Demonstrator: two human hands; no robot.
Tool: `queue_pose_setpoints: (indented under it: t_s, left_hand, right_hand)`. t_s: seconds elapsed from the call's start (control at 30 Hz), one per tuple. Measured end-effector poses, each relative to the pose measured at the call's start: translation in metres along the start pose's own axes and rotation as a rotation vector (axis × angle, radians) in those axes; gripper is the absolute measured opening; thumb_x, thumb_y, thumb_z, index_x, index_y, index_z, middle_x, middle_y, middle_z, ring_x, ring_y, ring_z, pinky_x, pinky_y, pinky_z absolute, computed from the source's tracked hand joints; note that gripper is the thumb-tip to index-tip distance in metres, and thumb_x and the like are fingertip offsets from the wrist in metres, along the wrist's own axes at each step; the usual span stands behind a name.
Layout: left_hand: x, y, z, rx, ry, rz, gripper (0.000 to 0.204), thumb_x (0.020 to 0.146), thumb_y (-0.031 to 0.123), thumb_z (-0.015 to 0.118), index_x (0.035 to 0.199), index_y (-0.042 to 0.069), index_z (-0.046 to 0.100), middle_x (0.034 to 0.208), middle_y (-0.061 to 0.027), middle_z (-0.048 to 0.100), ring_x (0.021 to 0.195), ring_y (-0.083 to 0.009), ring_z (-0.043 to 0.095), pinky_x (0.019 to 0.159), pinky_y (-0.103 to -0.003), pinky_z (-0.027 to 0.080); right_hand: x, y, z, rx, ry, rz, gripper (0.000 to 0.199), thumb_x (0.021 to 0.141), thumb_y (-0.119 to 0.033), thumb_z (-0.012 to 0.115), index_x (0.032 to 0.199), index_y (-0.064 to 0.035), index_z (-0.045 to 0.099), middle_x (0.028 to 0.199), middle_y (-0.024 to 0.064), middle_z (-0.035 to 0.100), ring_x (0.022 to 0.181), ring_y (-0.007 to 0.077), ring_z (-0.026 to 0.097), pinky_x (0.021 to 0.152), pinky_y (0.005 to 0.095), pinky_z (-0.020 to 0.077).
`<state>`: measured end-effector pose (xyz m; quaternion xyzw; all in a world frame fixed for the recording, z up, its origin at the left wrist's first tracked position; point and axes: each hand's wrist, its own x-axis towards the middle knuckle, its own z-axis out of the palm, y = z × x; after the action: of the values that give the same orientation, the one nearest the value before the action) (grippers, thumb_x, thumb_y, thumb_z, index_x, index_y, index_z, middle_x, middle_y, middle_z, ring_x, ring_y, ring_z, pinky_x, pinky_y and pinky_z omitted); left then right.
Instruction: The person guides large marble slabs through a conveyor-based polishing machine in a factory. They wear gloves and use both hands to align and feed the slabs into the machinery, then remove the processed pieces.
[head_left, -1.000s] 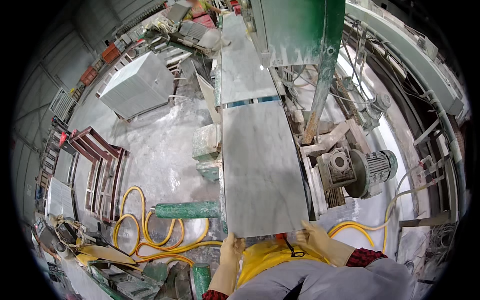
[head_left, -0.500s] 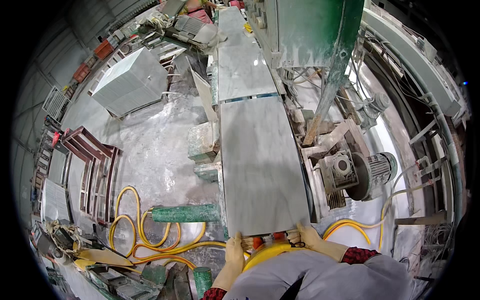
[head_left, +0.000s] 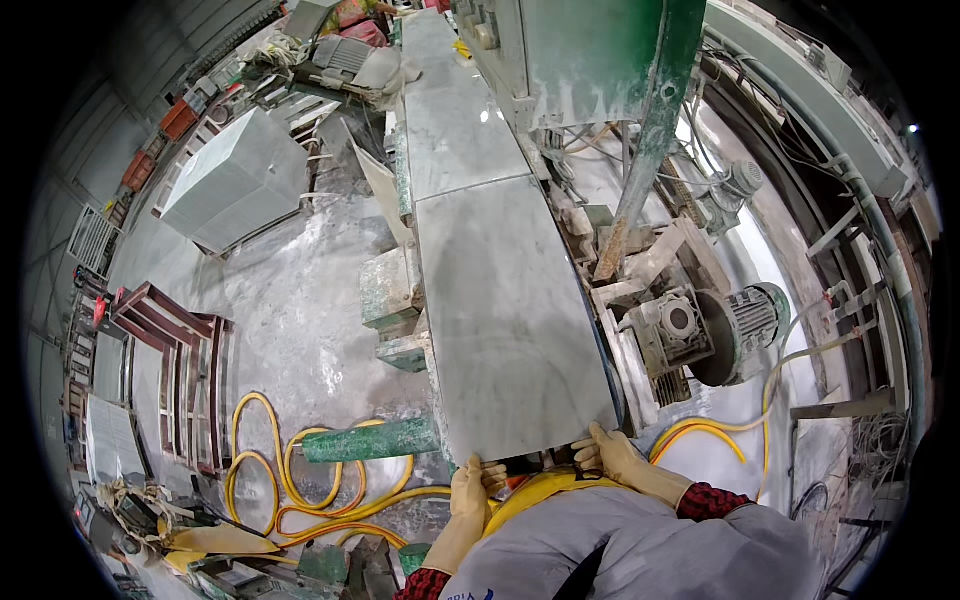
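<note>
A long grey stone slab [head_left: 510,320] lies flat on the conveyor, its near edge just in front of my body. At that edge's left corner is my gloved left hand [head_left: 472,488], fingers curled in and thumb against the stone. My gloved right hand [head_left: 610,458] holds the right corner the same way. Both gloves are cream-coloured; the undersides of the fingers are hidden. Beyond this piece a second pale slab [head_left: 460,130] lies end to end with it, only a thin seam between them.
A green machine housing [head_left: 590,60] rises at the far right, above a motor [head_left: 750,325] beside the conveyor. On the left are a green post [head_left: 370,440], yellow hoses [head_left: 255,400] on the floor, a dark red rack [head_left: 185,370] and a block of stacked slabs [head_left: 240,180].
The gap between the two slabs has closed to a seam. My hands stay at the near slab's edge, with their fingers more curled. The whole view has shifted slightly.
</note>
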<state>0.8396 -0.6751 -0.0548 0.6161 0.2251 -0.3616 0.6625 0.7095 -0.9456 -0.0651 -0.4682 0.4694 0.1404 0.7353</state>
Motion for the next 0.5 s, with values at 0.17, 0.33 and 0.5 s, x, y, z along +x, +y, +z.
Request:
queue_pose_setpoints:
  t_s: [0.17, 0.33, 0.5]
  left_hand:
    - [0.005, -0.002, -0.004, 0.0, -0.046, 0.037, 0.064, 0.11, 0.056, 0.059, 0.114, -0.007, 0.068, 0.1, -0.0185, 0.08, 0.077, -0.0229, 0.076, 0.071, -0.033, 0.063]
    - [0.007, 0.007, 0.002, 0.018, -0.029, 0.015, 0.061, 0.111, 0.054, 0.058, 0.114, -0.007, 0.068, 0.101, -0.0186, 0.08, 0.078, -0.023, 0.076, 0.071, -0.033, 0.063]
    - [0.008, 0.019, 0.01, -0.025, -0.016, -0.007, 0.056, 0.113, 0.049, 0.057, 0.113, -0.006, 0.068, 0.101, -0.0188, 0.08, 0.08, -0.0236, 0.076, 0.071, -0.033, 0.063]
  right_hand:
    - [-0.009, -0.014, 0.004, 0.033, 0.0, 0.017, 0.066, 0.113, -0.056, 0.049, 0.11, 0.001, 0.081, 0.084, 0.0099, 0.079, 0.063, 0.0181, 0.069, 0.061, 0.0306, 0.0573]
    - [-0.009, -0.023, 0.006, 0.017, 0.012, 0.03, 0.065, 0.114, -0.055, 0.048, 0.11, 0.0017, 0.08, 0.082, 0.0087, 0.077, 0.063, 0.0181, 0.068, 0.062, 0.0316, 0.0582]
    - [-0.017, -0.047, 0.013, 0.014, 0.046, 0.065, 0.064, 0.114, -0.054, 0.048, 0.112, 0.0025, 0.079, 0.084, 0.0077, 0.075, 0.065, 0.0171, 0.067, 0.065, 0.0317, 0.0576]
